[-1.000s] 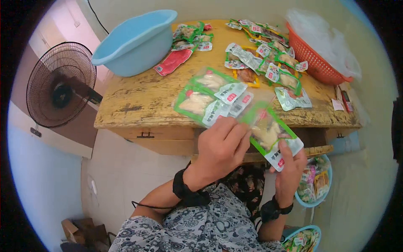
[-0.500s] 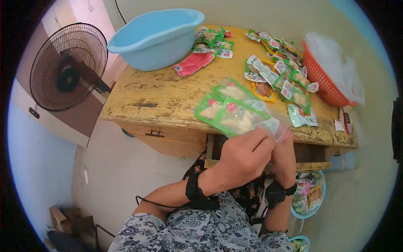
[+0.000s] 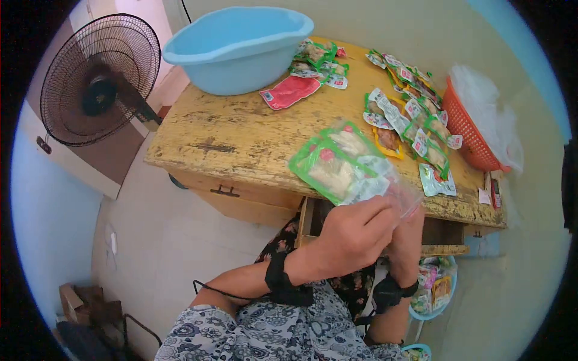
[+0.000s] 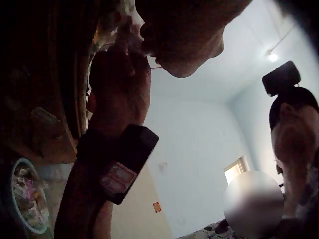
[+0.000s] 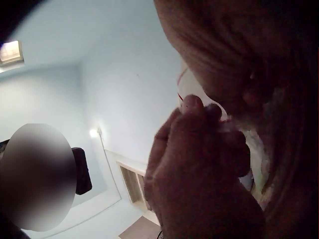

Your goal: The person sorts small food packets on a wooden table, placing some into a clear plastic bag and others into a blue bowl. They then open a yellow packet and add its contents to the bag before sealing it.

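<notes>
1. Clear plastic bag (image 3: 410, 197), with green-edged packets (image 3: 331, 174) inside, is held at the front edge of the worn yellow desk (image 3: 235, 129).
2. Both hands grasp its end: the left hand (image 3: 355, 233) pinches with curled fingers, the right hand (image 3: 408, 237) just beside it (partly hidden in the head view).
3. More packets (image 3: 415, 125) lie heaped near a red basket (image 3: 472, 129).
4. Across the desk, a blue basin (image 3: 238, 63) stands beside a red packet (image 3: 293, 92).

Right hand (image 3: 407, 239) — partly behind left hand (image 3: 359, 231)
</notes>
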Tool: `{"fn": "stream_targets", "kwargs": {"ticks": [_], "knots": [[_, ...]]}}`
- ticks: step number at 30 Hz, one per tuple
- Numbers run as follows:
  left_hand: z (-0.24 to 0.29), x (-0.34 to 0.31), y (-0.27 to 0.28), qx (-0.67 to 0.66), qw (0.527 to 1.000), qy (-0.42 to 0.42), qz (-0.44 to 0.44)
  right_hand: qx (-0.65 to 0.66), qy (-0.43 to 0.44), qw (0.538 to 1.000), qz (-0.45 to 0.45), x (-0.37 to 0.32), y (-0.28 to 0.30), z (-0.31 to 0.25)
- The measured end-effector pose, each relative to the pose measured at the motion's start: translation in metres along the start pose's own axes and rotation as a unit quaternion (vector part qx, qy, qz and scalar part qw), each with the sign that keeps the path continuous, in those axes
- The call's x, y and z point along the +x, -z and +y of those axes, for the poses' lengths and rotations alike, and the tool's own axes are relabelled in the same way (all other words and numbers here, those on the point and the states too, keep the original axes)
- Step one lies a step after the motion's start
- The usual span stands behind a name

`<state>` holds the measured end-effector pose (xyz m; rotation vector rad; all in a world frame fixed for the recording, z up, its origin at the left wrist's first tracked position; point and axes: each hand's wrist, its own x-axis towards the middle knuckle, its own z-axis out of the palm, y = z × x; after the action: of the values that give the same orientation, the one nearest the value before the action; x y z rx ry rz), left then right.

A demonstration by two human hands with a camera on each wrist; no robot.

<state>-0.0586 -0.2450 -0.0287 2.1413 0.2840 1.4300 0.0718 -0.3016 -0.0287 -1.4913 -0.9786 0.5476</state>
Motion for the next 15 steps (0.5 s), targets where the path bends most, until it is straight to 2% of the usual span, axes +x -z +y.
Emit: {"fn": "stream_targets", "kwargs": {"ticks": [2, 5, 8, 10, 12, 14, 15], "knots": [[-0.001, 0.001, -0.001, -0.002, 1.0, -0.027, 0.009, -0.007, 0.079, 0.997, -0.003, 0.007, -0.009, 0.008], [0.0, -0.003, 0.003, 0.003, 1.0, -0.002, -0.007, -0.172, 0.18, 0.968, -0.028, 0.013, -0.012, 0.013], [-0.006, -0.005, 0.003, 0.003, 1.0, -0.017, -0.014, -0.152, 0.111, 0.982, -0.035, 0.013, -0.014, 0.009], [-0.003, 0.003, 0.011, -0.004, 0.999, -0.028, -0.04, 0.013, 0.066, 0.998, 0.016, 0.003, -0.017, 0.009], [-0.007, 0.014, 0.023, 0.003, 0.998, -0.028, -0.065, 0.075, 0.011, 0.995, 0.064, -0.01, -0.007, 0.011], [-0.02, 0.03, 0.037, 0.023, 0.996, -0.015, -0.09, 0.036, -0.055, 0.992, 0.108, -0.027, 0.015, 0.012], [-0.026, 0.041, 0.042, 0.04, 0.992, -0.013, -0.115, 0.045, -0.059, 0.99, 0.12, -0.034, 0.023, 0.015]]}}
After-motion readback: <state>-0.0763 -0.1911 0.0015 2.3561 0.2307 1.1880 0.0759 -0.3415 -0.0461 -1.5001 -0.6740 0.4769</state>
